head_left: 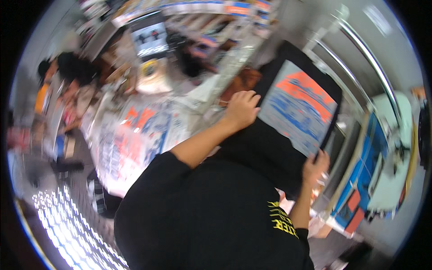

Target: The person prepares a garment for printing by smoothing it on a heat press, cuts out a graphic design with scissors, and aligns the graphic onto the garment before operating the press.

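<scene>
Right of the frame's centre, the black cloth (270, 145) seems already spread, printed panel (298, 108) up, left hand (243, 109) and right hand (316, 167) at the panel's edges, grip and remaining work unclear to me.

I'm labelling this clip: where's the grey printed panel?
In the head view, the grey panel lies right of centre on black cloth, the left hand beside its left edge and the right hand by its lower corner.

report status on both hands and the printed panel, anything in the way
Left hand at left edge of grey panel, right hand at lower corner; grips blurred. Panel on black fabric, print mostly uncovered. Printed sheeting lies left.
</scene>
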`<state>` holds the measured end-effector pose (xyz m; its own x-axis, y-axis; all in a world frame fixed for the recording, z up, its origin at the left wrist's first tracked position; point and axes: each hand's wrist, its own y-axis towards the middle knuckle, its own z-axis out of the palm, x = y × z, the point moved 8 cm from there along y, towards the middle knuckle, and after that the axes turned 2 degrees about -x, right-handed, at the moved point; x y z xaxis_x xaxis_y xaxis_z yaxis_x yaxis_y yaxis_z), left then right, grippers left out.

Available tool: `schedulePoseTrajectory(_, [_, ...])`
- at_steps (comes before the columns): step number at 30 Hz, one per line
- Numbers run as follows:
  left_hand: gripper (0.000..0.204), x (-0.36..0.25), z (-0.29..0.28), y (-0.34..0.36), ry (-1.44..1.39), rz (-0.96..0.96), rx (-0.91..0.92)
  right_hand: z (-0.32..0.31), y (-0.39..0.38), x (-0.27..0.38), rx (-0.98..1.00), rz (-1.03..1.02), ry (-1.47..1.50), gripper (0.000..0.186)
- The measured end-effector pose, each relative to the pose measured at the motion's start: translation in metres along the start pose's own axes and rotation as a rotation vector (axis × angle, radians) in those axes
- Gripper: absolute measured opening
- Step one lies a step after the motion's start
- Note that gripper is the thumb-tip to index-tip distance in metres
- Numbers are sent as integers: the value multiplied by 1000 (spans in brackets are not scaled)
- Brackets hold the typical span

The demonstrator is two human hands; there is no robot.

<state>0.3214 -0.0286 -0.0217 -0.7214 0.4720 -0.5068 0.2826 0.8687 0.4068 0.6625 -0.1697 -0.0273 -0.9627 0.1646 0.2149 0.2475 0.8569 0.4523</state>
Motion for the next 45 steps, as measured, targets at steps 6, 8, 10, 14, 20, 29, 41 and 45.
schedulePoseTrajectory(6, [42, -36, 25, -19, 81, 257, 124, 12, -11, 18, 83, -54, 61, 43])
schedulePoseTrajectory(8, [41, -33, 27, -16, 72, 246, 132, 5, -12, 19, 44, -32, 81, 39])
schedulePoseTrajectory(10, [39, -36, 28, -15, 62, 251, 148, 4, -16, 17, 27, -22, 83, 37])
schedulePoseTrajectory(14, [38, -33, 26, -16, 45, 240, 150, 1, -16, 19, 14, -23, 92, 32])
schedulePoseTrajectory(20, [36, -33, 26, -14, 36, 220, 133, 1, -15, 17, -31, -24, 124, 28])
schedulePoseTrajectory(29, [33, -32, 26, -11, 14, 212, 115, 2, -11, 18, -20, -21, 119, 27])
schedulePoseTrajectory(41, [34, -29, 28, -11, 10, 220, 129, 3, -12, 16, -16, 11, 135, 27])
schedulePoseTrajectory(45, [27, -30, 25, -10, -19, 185, 104, 4, -10, 15, -6, 4, 128, 26])
